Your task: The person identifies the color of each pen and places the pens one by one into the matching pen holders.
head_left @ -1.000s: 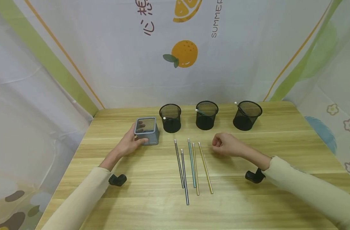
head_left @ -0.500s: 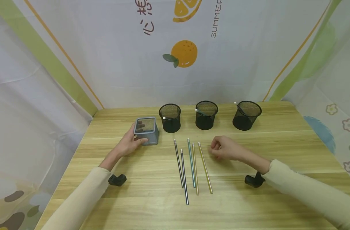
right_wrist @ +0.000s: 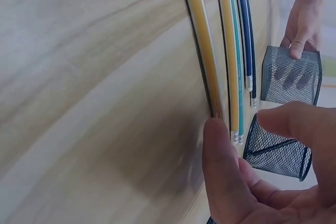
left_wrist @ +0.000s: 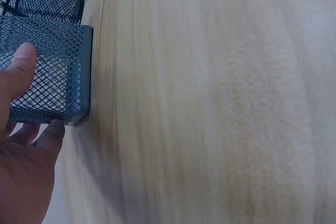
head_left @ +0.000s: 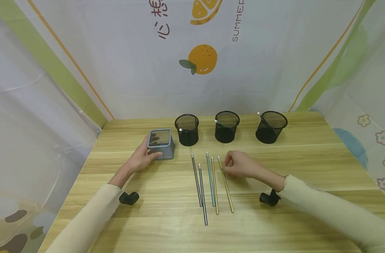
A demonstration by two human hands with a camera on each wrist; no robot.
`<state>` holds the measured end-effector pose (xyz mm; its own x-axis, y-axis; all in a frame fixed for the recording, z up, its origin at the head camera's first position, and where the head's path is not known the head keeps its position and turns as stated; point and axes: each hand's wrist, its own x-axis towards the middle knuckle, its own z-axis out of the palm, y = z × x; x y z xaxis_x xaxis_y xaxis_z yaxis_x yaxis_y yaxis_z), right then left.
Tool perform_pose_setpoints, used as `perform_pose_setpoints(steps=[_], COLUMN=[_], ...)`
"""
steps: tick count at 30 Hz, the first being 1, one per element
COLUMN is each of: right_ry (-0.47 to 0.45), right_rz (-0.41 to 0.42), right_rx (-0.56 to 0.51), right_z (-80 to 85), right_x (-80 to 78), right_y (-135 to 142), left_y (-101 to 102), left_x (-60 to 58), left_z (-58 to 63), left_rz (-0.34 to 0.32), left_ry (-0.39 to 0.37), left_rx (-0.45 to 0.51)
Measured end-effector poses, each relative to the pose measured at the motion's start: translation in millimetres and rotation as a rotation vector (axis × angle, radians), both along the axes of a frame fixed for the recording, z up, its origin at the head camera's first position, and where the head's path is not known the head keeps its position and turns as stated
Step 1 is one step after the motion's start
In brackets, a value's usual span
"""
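Observation:
My left hand [head_left: 140, 158] grips a grey square mesh pen holder [left_wrist: 50, 85], thumb on its near side and fingers around another side. The holder stands on the table at the left. My right hand [head_left: 239, 164] is over the eraser end of the rightmost yellow pencil [right_wrist: 202, 40]. One fingertip overlaps that pencil's end in the right wrist view, while the opposite fingertip stands apart from it across a gap. Left of it lie a second yellow pencil [head_left: 215, 189], a teal pencil [head_left: 210, 181] and two dark pencils [head_left: 197, 181], roughly side by side.
Three round black mesh holders stand in a row at the back: a left one [head_left: 189, 138], a middle one [head_left: 225, 135] and a right one [head_left: 267, 135]. Each has one pencil leaning in it. A printed white curtain [head_left: 132, 80] hangs behind the wooden table [head_left: 154, 225].
My right hand has moved left to the rightmost yellow pencil, its fingers spreading a little. My left hand and the grey pen holder have stayed in place.

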<state>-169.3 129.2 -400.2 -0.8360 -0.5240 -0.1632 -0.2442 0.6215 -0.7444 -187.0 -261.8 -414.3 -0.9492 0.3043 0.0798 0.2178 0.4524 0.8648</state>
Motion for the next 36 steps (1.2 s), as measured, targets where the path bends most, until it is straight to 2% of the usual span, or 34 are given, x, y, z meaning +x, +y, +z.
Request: perform_pose_setpoints(steps=[9,14,18,27,36], right_ry=[-0.005,0.022,0.030,0.035,-0.009], right_rz=[-0.007,0.031,0.062,0.054,0.062], right_rx=[0.121,0.183,0.197,0.225,0.245], right_z=[0.8,0.6,-0.3,-1.1,1.8], right_x=[-1.4,-3.1,-5.5,-8.8,-9.7], right_y=[-13,-17,-19,-22,-21], left_y=[1,0,0,-1,0], left_x=[-0.1,-0.8,-1.0,-1.0,-0.6], left_z=[0.5,0.4,0.6,0.6,0.1], left_rz=[0.002,0.001,-0.001,-0.003,0.004], left_ry=[-0.001,-0.003,-0.004,-0.006,-0.008], left_rx=[0.007,0.005,0.010,0.010,0.006])
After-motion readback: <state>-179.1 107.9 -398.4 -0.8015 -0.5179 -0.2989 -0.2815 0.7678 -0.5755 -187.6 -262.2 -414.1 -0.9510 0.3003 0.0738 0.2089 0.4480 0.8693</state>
